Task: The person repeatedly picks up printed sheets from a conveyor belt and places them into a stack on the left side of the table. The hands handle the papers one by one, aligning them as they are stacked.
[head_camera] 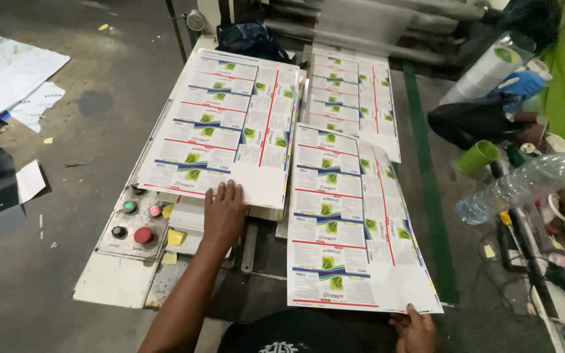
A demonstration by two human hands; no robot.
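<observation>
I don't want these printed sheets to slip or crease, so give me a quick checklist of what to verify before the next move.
1. Left hand flat on the near edge of the left stack of printed sheets: ok.
2. Right hand gripping the near corner of the loose sheet: ok.
3. Loose sheet fully supported: not ok, its near end overhangs the machine bed.
4. Loose sheet squared to the stacks: not ok, it lies skewed.
5. Left hand off the control buttons: ok.
6. Plastic bottle at the right capped tight: cannot tell.
</observation>
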